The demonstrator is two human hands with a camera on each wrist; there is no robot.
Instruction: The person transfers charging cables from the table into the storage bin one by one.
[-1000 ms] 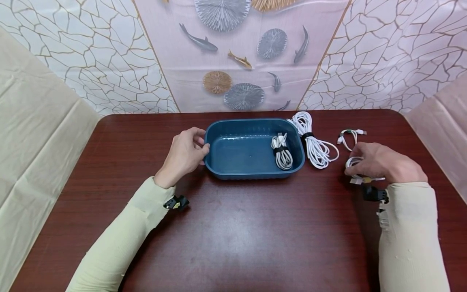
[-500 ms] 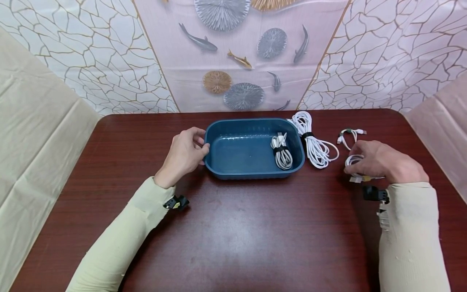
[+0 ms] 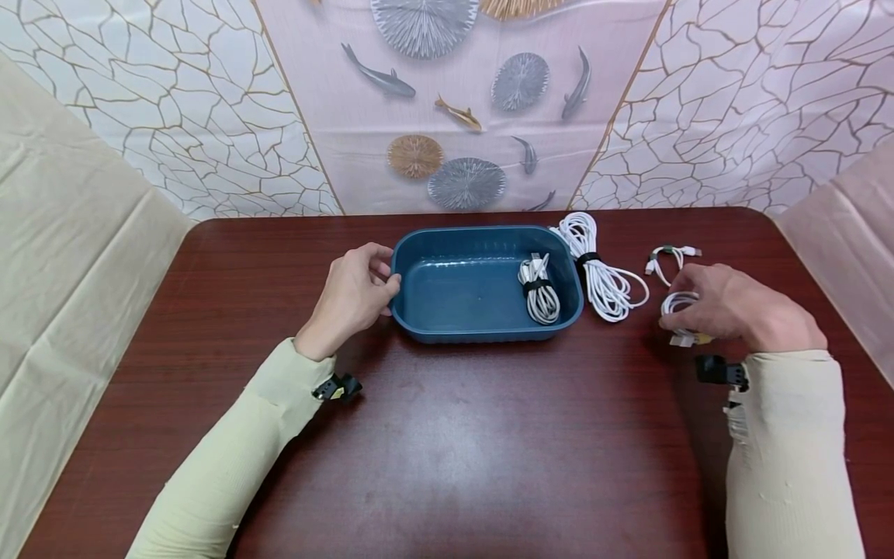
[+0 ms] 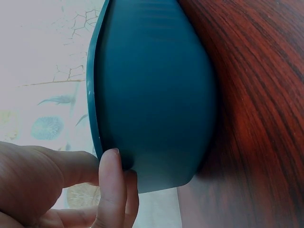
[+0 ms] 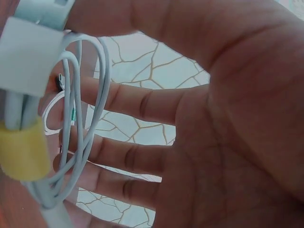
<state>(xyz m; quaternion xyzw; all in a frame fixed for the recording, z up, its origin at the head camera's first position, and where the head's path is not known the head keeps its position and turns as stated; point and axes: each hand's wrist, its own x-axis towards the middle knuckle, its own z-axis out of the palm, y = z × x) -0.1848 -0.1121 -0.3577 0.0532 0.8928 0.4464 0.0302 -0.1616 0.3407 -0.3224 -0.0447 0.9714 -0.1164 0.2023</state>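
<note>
A deep blue rectangular plastic bin (image 3: 461, 337) stands on the table in the head view. My left hand (image 3: 355, 289) pinches the bin's left end at the rim; the left wrist view shows fingertips against the outer wall (image 4: 156, 95). Inside the bin, at its right end, lies a bundled white charging cable (image 3: 541, 301) with a black strap. Over at the right, my right hand (image 3: 736, 307) grips a coiled white cable (image 3: 679, 301) between thumb and fingers. Up close in the right wrist view, this cable shows a white connector (image 5: 31, 57) and a yellow band (image 5: 24, 149).
Touching or close beside the bin's right end lies a large white cable bundle (image 3: 604, 283) with a black strap. Beyond my right hand is a short white cable (image 3: 673, 252) with a green tie. Patterned cloth (image 3: 461, 116) hangs behind the dark wooden table (image 3: 447, 450).
My right hand has shifted slightly up and away in the head view, and the coiled cable has moved with it. My left hand and the bin look unmoved.
</note>
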